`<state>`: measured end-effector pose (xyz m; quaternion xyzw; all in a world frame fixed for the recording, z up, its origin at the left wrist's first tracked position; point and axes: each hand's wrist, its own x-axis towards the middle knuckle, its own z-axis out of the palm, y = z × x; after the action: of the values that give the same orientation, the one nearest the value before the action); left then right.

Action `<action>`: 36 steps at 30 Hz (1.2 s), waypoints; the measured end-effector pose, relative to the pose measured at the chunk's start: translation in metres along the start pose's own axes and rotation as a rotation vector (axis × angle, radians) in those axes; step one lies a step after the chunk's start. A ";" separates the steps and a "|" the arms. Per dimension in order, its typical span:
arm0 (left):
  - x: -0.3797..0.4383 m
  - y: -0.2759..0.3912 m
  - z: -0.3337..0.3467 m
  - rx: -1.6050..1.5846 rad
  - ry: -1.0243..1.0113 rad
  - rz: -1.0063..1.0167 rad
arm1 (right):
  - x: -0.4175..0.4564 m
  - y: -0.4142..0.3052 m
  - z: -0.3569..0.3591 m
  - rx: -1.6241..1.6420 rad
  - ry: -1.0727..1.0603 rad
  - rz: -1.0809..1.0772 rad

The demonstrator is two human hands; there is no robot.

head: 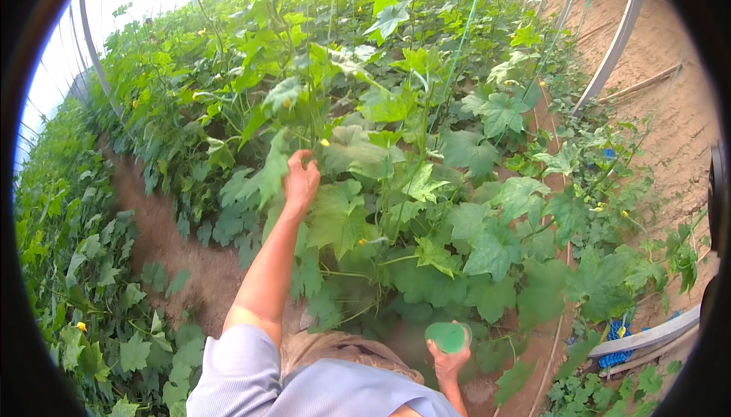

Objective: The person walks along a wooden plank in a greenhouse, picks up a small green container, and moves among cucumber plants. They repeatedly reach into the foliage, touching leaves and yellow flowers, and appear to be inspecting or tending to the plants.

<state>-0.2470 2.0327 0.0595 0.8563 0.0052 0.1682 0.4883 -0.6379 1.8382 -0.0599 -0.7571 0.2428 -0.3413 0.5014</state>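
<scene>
My left hand [301,177] reaches forward among cucurbit vines, its thumb and fingers curled together beside an upright green stem [312,125]. Whether anything is between the fingertips is too small to tell. A large lobed leaf [276,168] hangs just left of that hand, and a small yellow flower [325,143] shows close to its right. Low in front of my body, my right hand [448,364] grips a clear cup [467,334] from below. Bright green content, apparently liquid, fills the cup. Broad leaves [431,283] spread just beyond it.
Dense foliage rises ahead, with upright strings [465,34] among the vines. A bare soil path [177,234] runs at left beside another plant row [74,245]. Curved greenhouse supports [614,45] and an earthen bank [668,114] stand right. Blue netting-like material [617,348] lies by a lower-right support.
</scene>
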 end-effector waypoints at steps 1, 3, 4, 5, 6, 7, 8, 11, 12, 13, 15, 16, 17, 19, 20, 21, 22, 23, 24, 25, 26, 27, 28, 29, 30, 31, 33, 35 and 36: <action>0.000 -0.001 0.005 -0.038 0.037 0.017 | 0.000 0.002 0.000 -0.009 -0.002 -0.004; -0.001 -0.001 0.013 -0.114 0.105 0.044 | 0.003 0.000 0.000 0.014 0.010 0.018; -0.002 -0.001 0.017 -0.230 0.116 0.091 | 0.003 -0.001 0.000 0.022 0.016 0.031; -0.003 -0.002 0.017 -0.141 0.110 0.075 | 0.004 0.000 -0.001 0.020 0.025 0.027; -0.009 0.007 0.011 -0.049 0.101 0.060 | 0.004 0.000 -0.003 0.017 0.034 0.029; -0.013 0.011 0.010 0.043 0.091 0.045 | 0.005 0.000 -0.004 0.015 0.042 0.029; -0.013 0.011 0.015 0.013 0.133 0.011 | 0.005 -0.001 -0.005 0.016 0.046 0.038; -0.003 -0.018 0.022 -0.168 0.278 0.128 | 0.004 -0.006 -0.007 0.030 0.034 0.049; -0.002 -0.017 0.024 -0.296 0.249 0.105 | 0.004 -0.003 -0.007 0.023 0.039 0.048; -0.004 -0.017 0.026 -0.460 0.215 0.001 | 0.003 -0.001 -0.008 0.015 0.044 0.048; -0.010 -0.012 0.026 -0.784 0.144 -0.212 | 0.002 0.001 -0.008 0.013 0.047 0.045; -0.009 -0.012 0.030 -0.849 0.167 -0.239 | 0.002 0.001 -0.007 0.013 0.048 0.043; -0.009 -0.013 0.031 -0.892 0.163 -0.277 | 0.002 0.000 -0.008 0.004 0.045 0.041; -0.007 -0.018 0.025 -0.979 0.163 -0.344 | 0.003 -0.006 -0.006 -0.004 0.032 0.033; -0.005 -0.021 0.022 -1.024 0.131 -0.410 | 0.003 -0.005 -0.005 -0.019 0.026 0.022; -0.005 -0.018 0.021 -1.038 0.093 -0.451 | 0.002 -0.003 -0.007 -0.039 0.026 0.013; -0.006 -0.013 0.019 -1.050 0.057 -0.491 | 0.002 -0.003 -0.007 -0.058 0.024 0.004; -0.006 -0.011 0.016 -1.061 0.022 -0.530 | 0.003 -0.002 -0.005 -0.041 0.033 0.001; -0.010 -0.017 0.012 -1.074 -0.084 -0.445 | 0.004 -0.006 -0.005 -0.026 0.039 0.006; -0.016 -0.020 0.012 -1.017 -0.116 -0.399 | 0.006 -0.007 -0.004 -0.015 0.059 0.009; -0.025 -0.023 0.011 -0.960 -0.148 -0.353 | 0.006 -0.005 -0.005 -0.015 0.061 0.017; -0.035 -0.022 0.009 -0.900 -0.181 -0.300 | 0.008 -0.004 -0.006 -0.010 0.064 0.027; -0.048 -0.019 0.006 -0.851 -0.129 -0.244 | 0.006 -0.002 -0.010 -0.008 0.068 0.042; -0.062 -0.015 0.001 -0.803 -0.080 -0.187 | 0.006 -0.001 -0.012 -0.013 0.064 0.043; -0.079 -0.008 -0.008 -0.714 -0.025 -0.111 | 0.005 0.000 -0.014 -0.023 0.067 0.054; -0.093 -0.006 -0.018 -0.626 0.039 -0.027 | 0.006 0.001 -0.014 -0.025 0.066 0.058; -0.122 -0.037 -0.030 -0.562 -0.080 0.113 | 0.005 0.001 -0.014 -0.050 0.049 0.041; -0.160 -0.045 -0.044 -0.482 -0.539 0.152 | 0.004 0.003 -0.016 -0.084 0.023 0.036; -0.183 -0.042 -0.048 -0.437 -0.857 -0.187 | 0.004 0.004 -0.016 -0.079 0.029 0.028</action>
<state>-0.4275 2.0628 -0.0049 0.7219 -0.1547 -0.2466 0.6277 -0.6479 1.8244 -0.0584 -0.7677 0.2742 -0.3354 0.4721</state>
